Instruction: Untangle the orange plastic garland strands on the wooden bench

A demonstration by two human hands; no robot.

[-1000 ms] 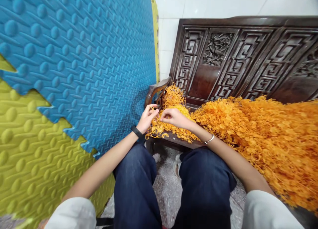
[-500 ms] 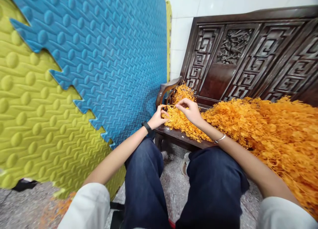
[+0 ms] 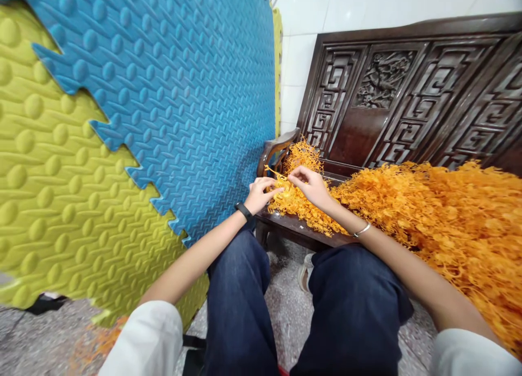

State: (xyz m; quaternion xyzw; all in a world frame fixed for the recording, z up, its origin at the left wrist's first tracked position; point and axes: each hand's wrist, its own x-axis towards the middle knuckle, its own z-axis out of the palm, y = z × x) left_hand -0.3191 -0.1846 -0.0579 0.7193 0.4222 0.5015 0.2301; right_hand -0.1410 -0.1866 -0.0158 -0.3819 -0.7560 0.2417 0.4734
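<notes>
My left hand (image 3: pixel 259 194) and my right hand (image 3: pixel 310 185) meet over the left end of a dark carved wooden bench (image 3: pixel 367 120). Both pinch the same small orange plastic sprig (image 3: pixel 282 183), fingers curled onto it. Under them lies a small heap of orange sprigs (image 3: pixel 302 210). A far larger pile of orange plastic foliage (image 3: pixel 440 213) covers the bench seat to the right of my right arm. A black band sits on my left wrist and a thin bracelet on my right.
A blue foam mat (image 3: pixel 175 88) and a yellow-green foam mat (image 3: pixel 61 191), interlocked, lean upright at the left beside the bench armrest (image 3: pixel 277 146). My knees in dark jeans (image 3: pixel 310 305) fill the foreground above a speckled floor (image 3: pixel 285 305). White tiled wall behind.
The view has swung left and tilted, showing more of the mats. My hands stayed together at the sprig, lifting slightly off the heap and shifting fingers on it.
</notes>
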